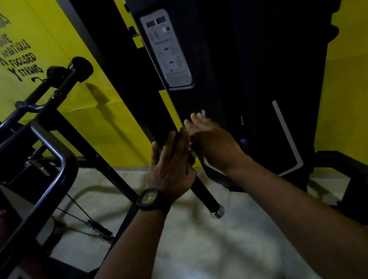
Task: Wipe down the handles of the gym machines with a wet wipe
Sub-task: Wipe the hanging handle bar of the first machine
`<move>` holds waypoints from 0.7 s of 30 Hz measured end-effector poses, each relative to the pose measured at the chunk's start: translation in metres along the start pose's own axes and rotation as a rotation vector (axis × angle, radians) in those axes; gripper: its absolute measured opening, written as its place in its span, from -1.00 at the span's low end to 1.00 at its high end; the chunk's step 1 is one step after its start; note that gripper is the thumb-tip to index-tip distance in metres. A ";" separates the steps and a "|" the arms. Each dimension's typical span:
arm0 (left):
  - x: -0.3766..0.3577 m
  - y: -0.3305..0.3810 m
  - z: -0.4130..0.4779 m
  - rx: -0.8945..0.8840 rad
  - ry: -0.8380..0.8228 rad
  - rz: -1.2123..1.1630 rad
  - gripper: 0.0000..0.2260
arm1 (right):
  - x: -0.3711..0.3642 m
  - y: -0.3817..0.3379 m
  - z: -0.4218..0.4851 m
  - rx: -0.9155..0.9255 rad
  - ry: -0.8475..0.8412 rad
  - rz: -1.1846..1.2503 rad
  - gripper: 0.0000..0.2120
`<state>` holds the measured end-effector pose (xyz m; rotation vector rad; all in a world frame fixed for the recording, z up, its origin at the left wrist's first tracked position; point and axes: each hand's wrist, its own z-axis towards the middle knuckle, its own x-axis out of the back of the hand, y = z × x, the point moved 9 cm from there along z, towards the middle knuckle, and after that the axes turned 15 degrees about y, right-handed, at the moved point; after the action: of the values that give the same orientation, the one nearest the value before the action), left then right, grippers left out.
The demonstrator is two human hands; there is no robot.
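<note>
A black bar handle (204, 194) with a chrome end cap (217, 213) slants down in front of the dark weight machine (220, 68). My left hand (169, 162), with a black watch on its wrist, lies against the bar's upper part, fingers stretched up along it and thumb out to the left. My right hand (214, 142) is just right of the bar at the same height, fingers extended and motion-blurred. Whether it touches the bar is unclear. No wet wipe shows plainly in either hand.
A grey instruction placard (166, 49) is fixed to the machine's front. At the left stands a black tubular machine frame (49, 144) with padded rollers (82, 68) and a cable. A yellow wall with black lettering (17, 51) is behind. Glossy tiled floor (194, 256) lies below.
</note>
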<state>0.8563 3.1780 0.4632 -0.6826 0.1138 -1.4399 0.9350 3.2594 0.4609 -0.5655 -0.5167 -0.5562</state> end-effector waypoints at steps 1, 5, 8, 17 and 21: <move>0.002 0.002 0.001 -0.011 0.013 0.008 -0.28 | 0.005 0.004 0.001 -0.017 0.041 -0.007 -0.43; 0.003 0.004 0.000 -0.011 0.005 -0.004 -0.25 | -0.003 0.004 -0.018 0.023 0.016 0.076 -0.44; 0.002 0.003 0.000 -0.003 -0.021 -0.015 -0.25 | -0.018 0.013 -0.032 0.034 -0.029 0.164 -0.46; 0.001 0.003 0.000 0.004 -0.005 -0.024 -0.22 | -0.012 0.009 0.009 0.112 -0.253 -0.058 -0.75; 0.003 0.003 -0.001 0.003 0.006 -0.017 -0.29 | -0.005 0.002 -0.010 0.089 -0.176 -0.020 -0.69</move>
<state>0.8589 3.1747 0.4619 -0.6777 0.1110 -1.4584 0.9353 3.2563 0.4504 -0.5272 -0.7115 -0.5016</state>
